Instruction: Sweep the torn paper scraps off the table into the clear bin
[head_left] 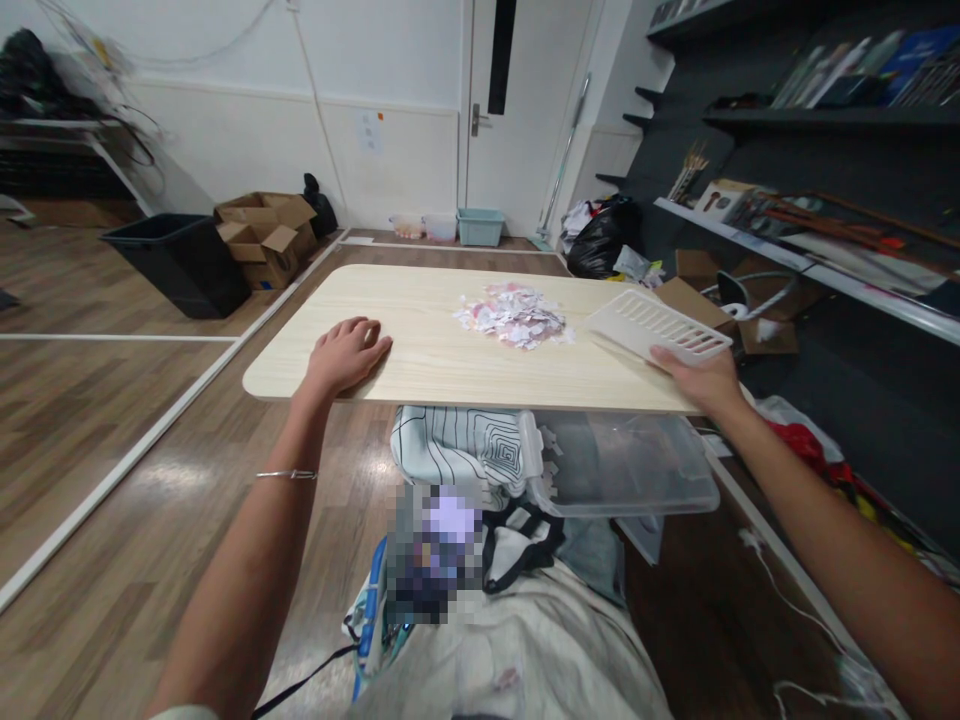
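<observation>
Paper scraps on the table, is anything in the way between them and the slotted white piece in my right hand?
Nothing visible stands between the paper scraps and the slotted white piece in your right hand; only tabletop shows there. Your left hand rests on the other side of the scraps.

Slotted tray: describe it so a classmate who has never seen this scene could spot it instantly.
Find the pale table. At its right end, the right hand holds the slotted tray. Unlike the paper scraps to its left, it is one piece with a row of slots.
</observation>
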